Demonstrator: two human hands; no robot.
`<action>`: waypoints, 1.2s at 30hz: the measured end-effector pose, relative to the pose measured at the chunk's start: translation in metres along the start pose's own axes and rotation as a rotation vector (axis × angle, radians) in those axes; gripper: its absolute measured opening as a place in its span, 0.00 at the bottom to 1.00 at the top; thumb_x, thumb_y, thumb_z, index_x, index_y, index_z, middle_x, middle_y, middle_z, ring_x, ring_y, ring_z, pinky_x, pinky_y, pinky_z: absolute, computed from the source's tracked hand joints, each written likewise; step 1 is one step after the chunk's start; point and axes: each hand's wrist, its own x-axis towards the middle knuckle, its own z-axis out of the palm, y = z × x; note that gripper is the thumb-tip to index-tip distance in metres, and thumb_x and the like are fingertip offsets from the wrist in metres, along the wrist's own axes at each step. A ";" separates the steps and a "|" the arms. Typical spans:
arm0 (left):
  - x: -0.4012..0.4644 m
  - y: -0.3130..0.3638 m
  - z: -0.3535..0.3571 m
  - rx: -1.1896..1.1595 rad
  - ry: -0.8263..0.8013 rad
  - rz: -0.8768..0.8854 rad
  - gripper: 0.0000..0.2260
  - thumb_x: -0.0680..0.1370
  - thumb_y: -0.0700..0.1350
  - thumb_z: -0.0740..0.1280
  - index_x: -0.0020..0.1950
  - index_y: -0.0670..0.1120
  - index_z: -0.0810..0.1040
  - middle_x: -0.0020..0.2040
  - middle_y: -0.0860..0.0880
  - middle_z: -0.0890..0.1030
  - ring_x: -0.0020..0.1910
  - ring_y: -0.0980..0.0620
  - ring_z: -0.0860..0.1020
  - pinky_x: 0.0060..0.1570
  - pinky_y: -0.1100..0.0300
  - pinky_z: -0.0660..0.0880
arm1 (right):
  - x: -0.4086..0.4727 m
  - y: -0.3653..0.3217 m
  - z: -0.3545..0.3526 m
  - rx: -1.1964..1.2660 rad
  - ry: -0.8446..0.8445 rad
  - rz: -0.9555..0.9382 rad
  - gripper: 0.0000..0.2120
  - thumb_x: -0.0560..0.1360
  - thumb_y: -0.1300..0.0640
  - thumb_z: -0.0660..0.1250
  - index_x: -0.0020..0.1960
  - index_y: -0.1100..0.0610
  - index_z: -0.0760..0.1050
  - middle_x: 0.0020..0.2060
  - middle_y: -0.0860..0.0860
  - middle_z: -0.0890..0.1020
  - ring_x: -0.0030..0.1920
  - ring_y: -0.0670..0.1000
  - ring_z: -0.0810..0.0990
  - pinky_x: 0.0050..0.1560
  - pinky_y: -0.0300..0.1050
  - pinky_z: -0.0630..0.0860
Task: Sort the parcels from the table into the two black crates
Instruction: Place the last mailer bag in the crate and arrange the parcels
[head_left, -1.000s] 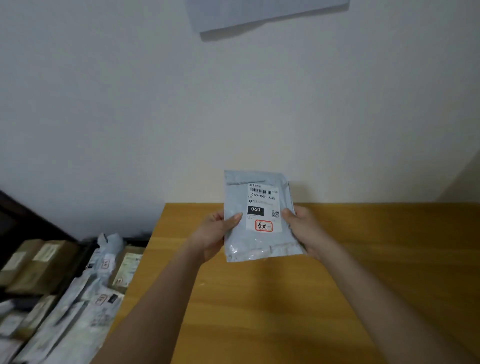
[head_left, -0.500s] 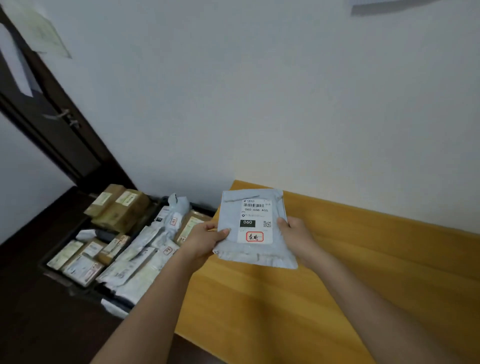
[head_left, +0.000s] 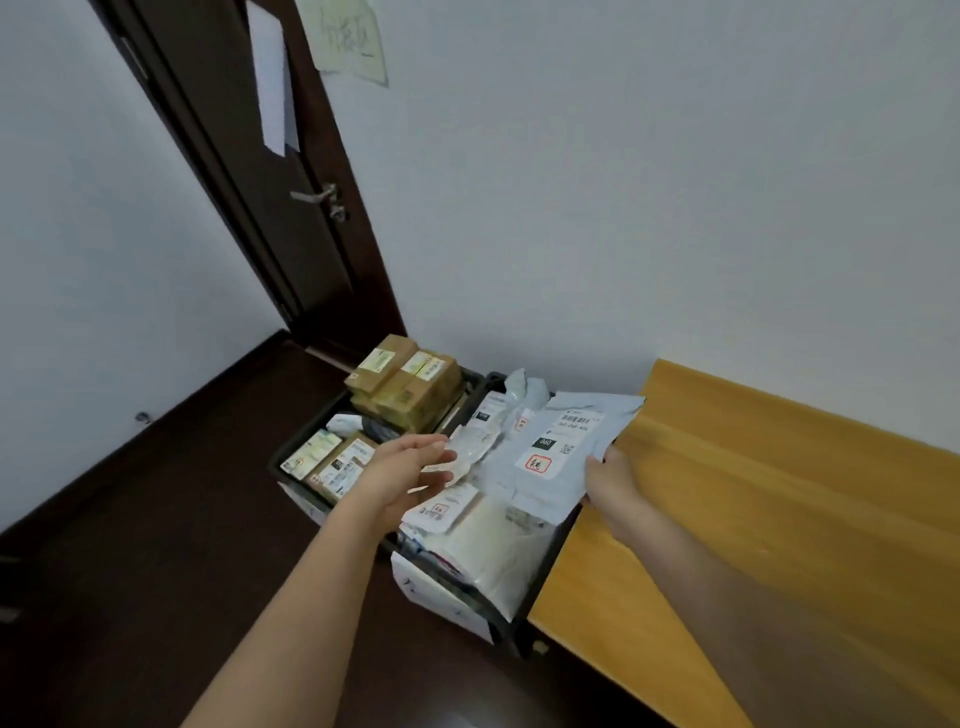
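A grey plastic mailer with a white label marked 060 and a red stamp hangs over the near black crate, which is full of flat grey and white bags. My right hand grips the mailer's lower right edge. My left hand is off the mailer, fingers apart, above the gap between the two crates. The far black crate holds brown cardboard boxes and small printed boxes.
The yellow wooden table runs along the white wall on the right, its left end against the near crate. A dark door with a metal handle stands behind the crates. The floor is dark.
The view has swung left and down toward the crates. The mailer moved left from above the table to over the near crate. My left hand has let go of it.
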 end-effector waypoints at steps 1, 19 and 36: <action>0.004 -0.002 -0.011 -0.009 0.005 -0.009 0.07 0.80 0.41 0.67 0.57 0.45 0.80 0.49 0.47 0.85 0.40 0.50 0.82 0.45 0.57 0.80 | 0.001 0.001 0.012 -0.015 -0.012 0.015 0.18 0.82 0.60 0.51 0.69 0.54 0.69 0.59 0.53 0.80 0.54 0.57 0.80 0.41 0.47 0.77; 0.185 0.007 -0.127 0.132 0.113 -0.202 0.06 0.81 0.41 0.65 0.56 0.43 0.80 0.50 0.44 0.85 0.37 0.50 0.81 0.43 0.57 0.78 | 0.130 0.046 0.183 -0.134 -0.127 0.303 0.15 0.80 0.62 0.57 0.63 0.54 0.76 0.55 0.53 0.82 0.52 0.55 0.82 0.47 0.53 0.83; 0.319 -0.038 -0.084 1.299 -0.475 0.177 0.29 0.78 0.42 0.67 0.77 0.51 0.61 0.74 0.48 0.66 0.70 0.49 0.68 0.67 0.57 0.67 | 0.147 0.089 0.173 -0.598 0.080 0.361 0.40 0.73 0.47 0.72 0.77 0.46 0.54 0.74 0.59 0.58 0.74 0.62 0.57 0.72 0.56 0.62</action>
